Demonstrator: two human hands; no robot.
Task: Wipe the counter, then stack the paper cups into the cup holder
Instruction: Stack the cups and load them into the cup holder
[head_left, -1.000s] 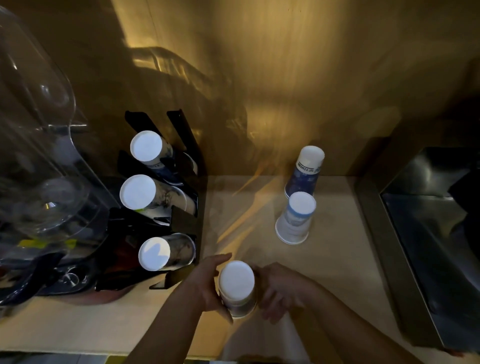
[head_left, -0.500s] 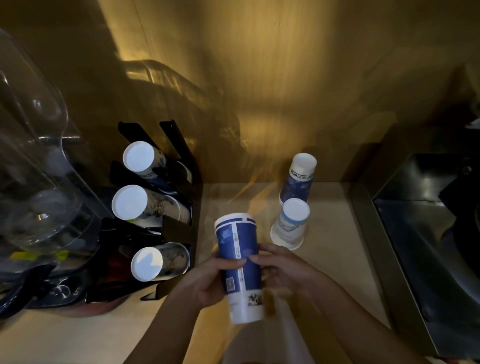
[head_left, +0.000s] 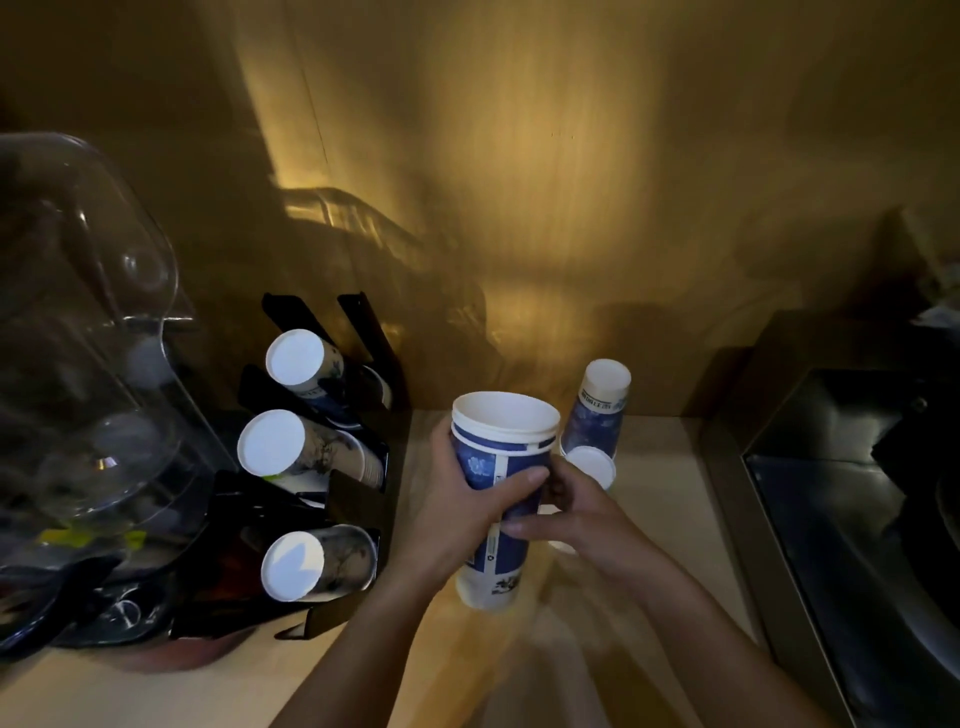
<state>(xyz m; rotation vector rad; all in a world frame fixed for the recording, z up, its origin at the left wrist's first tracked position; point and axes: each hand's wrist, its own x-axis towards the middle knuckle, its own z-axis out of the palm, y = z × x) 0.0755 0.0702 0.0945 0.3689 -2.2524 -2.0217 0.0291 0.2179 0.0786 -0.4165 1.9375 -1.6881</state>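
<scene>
A tall blue-and-white stack of paper cups (head_left: 496, 467) is held above the counter (head_left: 665, 519) with its open rim tipped up toward me. My left hand (head_left: 467, 512) wraps its left side, thumb across the front. My right hand (head_left: 576, 519) grips its right side lower down. Behind it, two upside-down cups stand on the counter: a blue one (head_left: 597, 410) by the wall and a white one (head_left: 592, 465) partly hidden by my right hand. The black cup holder (head_left: 358, 493) at the left holds three rows of cups lying bottoms toward me.
A clear plastic dome cover (head_left: 88, 332) and dark clutter fill the far left. A dark metal appliance or sink (head_left: 857, 519) borders the counter on the right. A wooden wall closes the back.
The cup stack was lifted off the counter near the front edge and turned over, from bottom-up to rim-up. Both hands stayed on it and rose toward the middle.
</scene>
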